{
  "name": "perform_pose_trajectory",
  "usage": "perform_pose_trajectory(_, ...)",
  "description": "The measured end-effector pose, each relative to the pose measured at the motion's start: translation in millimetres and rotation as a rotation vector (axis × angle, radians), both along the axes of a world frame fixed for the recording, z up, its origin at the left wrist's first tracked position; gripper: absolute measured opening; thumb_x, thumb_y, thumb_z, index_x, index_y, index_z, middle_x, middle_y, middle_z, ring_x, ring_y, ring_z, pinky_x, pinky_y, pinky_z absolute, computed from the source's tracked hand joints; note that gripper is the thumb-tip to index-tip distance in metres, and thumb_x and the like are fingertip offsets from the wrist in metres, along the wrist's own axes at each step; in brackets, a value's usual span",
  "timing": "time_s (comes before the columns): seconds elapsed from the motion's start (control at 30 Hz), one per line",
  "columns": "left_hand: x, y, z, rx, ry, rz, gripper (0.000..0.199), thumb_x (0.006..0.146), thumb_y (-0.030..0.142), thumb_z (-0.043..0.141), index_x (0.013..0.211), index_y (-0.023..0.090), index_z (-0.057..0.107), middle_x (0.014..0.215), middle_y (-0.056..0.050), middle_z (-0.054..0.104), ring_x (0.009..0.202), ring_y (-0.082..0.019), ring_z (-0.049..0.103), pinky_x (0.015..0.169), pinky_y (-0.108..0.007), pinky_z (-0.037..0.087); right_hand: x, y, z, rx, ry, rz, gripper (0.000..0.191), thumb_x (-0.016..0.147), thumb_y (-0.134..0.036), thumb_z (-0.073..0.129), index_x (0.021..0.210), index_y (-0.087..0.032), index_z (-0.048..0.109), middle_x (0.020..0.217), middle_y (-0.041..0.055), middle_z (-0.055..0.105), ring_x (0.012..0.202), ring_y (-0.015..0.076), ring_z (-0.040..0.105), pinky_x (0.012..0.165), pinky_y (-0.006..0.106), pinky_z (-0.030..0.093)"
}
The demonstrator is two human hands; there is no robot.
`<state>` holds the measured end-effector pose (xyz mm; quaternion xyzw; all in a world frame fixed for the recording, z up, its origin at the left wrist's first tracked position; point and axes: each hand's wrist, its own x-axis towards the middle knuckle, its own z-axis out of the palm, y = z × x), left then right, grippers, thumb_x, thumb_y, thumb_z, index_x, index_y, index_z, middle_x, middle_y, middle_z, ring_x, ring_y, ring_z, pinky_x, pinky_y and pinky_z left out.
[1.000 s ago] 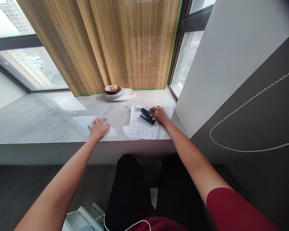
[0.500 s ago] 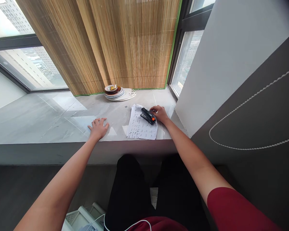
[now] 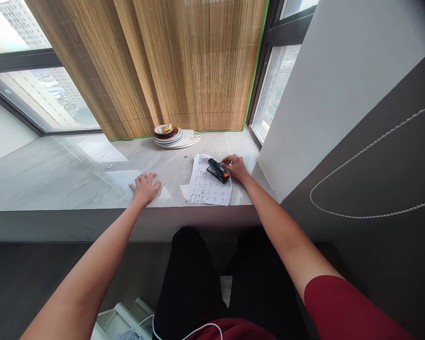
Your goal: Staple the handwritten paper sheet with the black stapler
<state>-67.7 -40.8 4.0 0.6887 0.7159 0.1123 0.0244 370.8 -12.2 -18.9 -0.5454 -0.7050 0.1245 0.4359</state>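
Observation:
My left hand (image 3: 145, 190) rests on the pale sill with its fingers spread, holding nothing. To the right lies a sheet of handwritten paper (image 3: 202, 184), and on its upper right part sits a black stapler (image 3: 218, 170) with an orange patch at its near end. Just beyond the stapler's right side, my right hand (image 3: 234, 166) is closed in a pinch at the paper's upper right edge. Something small and greyish shows at those fingertips, too small to make out.
A stack of plates (image 3: 168, 137) stands at the back of the sill (image 3: 74, 184), before a bamboo blind (image 3: 184, 66). A beaded cord (image 3: 343, 216) hangs in a loop at right. Below left is a white plastic basket (image 3: 118, 318).
Both hands, the stapler and the paper stay practically where they were. The beaded cord's loop has swung slightly.

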Motion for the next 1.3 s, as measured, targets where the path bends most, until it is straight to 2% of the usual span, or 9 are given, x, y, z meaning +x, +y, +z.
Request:
perform_pose_trajectory(0.3, 0.9, -0.9, 1.4, -0.005, 0.002, 0.001, 0.055, 0.102, 0.051, 0.038, 0.151, 0.032, 0.051, 0.161, -0.017, 0.041, 0.151, -0.042, 0.033, 0.119, -0.08, 0.02, -0.3, 1.1, -3.1, 0.031, 0.016, 0.004, 0.021, 0.09, -0.045, 0.075, 0.081, -0.027, 0.077, 0.083, 0.0037, 0.075, 0.088, 0.025, 0.061, 0.093, 0.044, 0.046)
perform_pose_trajectory(0.97, 1.0, -0.4, 1.7, -0.007, -0.008, 0.002, 0.056, 0.102, 0.051, 0.038, 0.152, 0.031, 0.052, 0.162, -0.017, 0.041, 0.151, -0.042, 0.032, 0.119, -0.08, 0.019, -0.6, 0.0, 1.3, 0.005, -0.004, 0.009, 0.012, 0.087, -0.03, 0.073, 0.076, -0.025, 0.077, 0.08, 0.003, 0.073, 0.083, 0.0235, 0.06, 0.093, 0.044, 0.044)
perform_pose_trajectory(1.17, 1.0, -0.2, 1.7, -0.011, -0.021, 0.002, 0.056, 0.102, 0.051, 0.038, 0.153, 0.031, 0.051, 0.162, -0.018, 0.04, 0.151, -0.043, 0.031, 0.119, -0.08, 0.018, -0.7, -0.5, 1.2, -0.019, 0.009, -0.01, 0.013, 0.087, -0.035, 0.073, 0.079, -0.026, 0.076, 0.082, 0.0037, 0.073, 0.084, 0.0241, 0.06, 0.092, 0.044, 0.046)
perform_pose_trajectory(1.3, 2.2, -1.0, 2.7, -0.011, -0.02, 0.007, 0.056, 0.102, 0.051, 0.039, 0.153, 0.031, 0.052, 0.163, -0.017, 0.041, 0.151, -0.042, 0.031, 0.119, -0.08, 0.018, 1.5, -1.5, 0.8, -0.056, 0.044, -0.019, 0.015, 0.084, -0.04, 0.076, 0.086, -0.026, 0.077, 0.09, 0.0048, 0.075, 0.088, 0.0253, 0.062, 0.093, 0.045, 0.048)
